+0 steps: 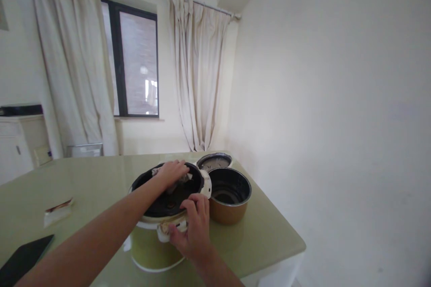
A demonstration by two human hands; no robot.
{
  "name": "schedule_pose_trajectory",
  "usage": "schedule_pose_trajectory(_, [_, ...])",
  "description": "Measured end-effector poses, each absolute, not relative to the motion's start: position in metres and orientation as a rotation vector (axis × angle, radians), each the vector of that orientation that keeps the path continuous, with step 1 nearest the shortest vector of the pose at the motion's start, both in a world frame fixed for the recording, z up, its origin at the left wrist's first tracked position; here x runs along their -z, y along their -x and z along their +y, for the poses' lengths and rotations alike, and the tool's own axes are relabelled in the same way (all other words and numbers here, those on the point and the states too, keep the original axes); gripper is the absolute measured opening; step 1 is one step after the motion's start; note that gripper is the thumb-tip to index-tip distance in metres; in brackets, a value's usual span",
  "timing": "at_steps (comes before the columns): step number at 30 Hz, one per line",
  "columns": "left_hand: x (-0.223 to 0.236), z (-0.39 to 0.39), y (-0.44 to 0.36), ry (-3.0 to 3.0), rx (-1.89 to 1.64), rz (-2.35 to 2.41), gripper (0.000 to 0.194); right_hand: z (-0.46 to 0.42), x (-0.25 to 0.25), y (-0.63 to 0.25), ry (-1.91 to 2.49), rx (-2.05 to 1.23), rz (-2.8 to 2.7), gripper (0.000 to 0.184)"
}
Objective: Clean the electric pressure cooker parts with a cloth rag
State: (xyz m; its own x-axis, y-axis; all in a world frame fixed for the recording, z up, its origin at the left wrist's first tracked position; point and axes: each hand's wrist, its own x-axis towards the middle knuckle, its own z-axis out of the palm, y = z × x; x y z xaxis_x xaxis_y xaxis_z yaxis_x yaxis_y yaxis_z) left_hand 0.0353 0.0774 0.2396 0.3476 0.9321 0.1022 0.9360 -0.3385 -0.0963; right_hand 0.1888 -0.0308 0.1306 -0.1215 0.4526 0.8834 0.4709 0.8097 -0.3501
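Note:
A cooker with a green body (153, 249) and a white, notched rim stands on the table, its dark inside facing up. Over that dark inside my left hand (173, 172) is closed on a crumpled whitish cloth (186, 178), which shows at both sides of the fingers. My right hand (194, 228) grips the cooker's near right edge, thumb at the white side handle (164, 232) and fingers over the rim. Just right of the cooker sits a gold-brown inner pot (229, 215) with a black inside. Behind the pot lies a round, grey-faced lid (215, 161), partly hidden.
The pale green table (111, 179) has its right edge near the white wall. On its left lie a small whitish packet (58, 213) and a dark flat object (25, 258). Beyond are a chair back (85, 150), a white cabinet (20, 143) and curtains (202, 76) beside a window.

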Motion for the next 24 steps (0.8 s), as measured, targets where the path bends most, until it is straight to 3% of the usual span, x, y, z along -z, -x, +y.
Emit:
schedule_pose_trajectory(4, [-0.244, 0.067, 0.003, 2.352, -0.075, -1.688, 0.038, -0.030, -0.131, -0.189, 0.716, 0.024, -1.751, 0.041])
schedule_pose_trajectory(10, [-0.258, 0.051, 0.013, 2.555, -0.635, -2.100, 0.046, -0.029, -0.135, -0.190, 0.705, -0.045, -1.746, 0.039])
schedule_pose_trajectory(12, [-0.264, 0.049, 0.009, 2.766, -0.450, -2.143, 0.058, -0.029, -0.136, -0.189, 0.704, -0.055, -1.722, 0.039])
schedule_pose_trajectory(14, [-0.268, 0.047, 0.006, 2.894, -0.033, -2.246, 0.069, -0.029, -0.136, -0.190, 0.706, -0.047, -1.720, 0.040])
schedule_pose_trajectory(17, [-0.263, 0.045, 0.012, 2.481, 0.380, -2.345, 0.066, -0.031, -0.140, -0.198, 0.720, -0.050, -1.792, 0.043])
schedule_pose_trajectory(21, [-0.237, 0.048, 0.034, 1.889, 0.417, -2.102, 0.047, -0.028, -0.173, -0.216, 0.714, -0.083, -1.994, 0.046])
schedule_pose_trajectory(24, [-0.222, 0.057, 0.047, 1.940, 0.388, -2.300, 0.054, -0.009, -0.216, -0.219, 0.763, -0.043, -2.201, 0.034])
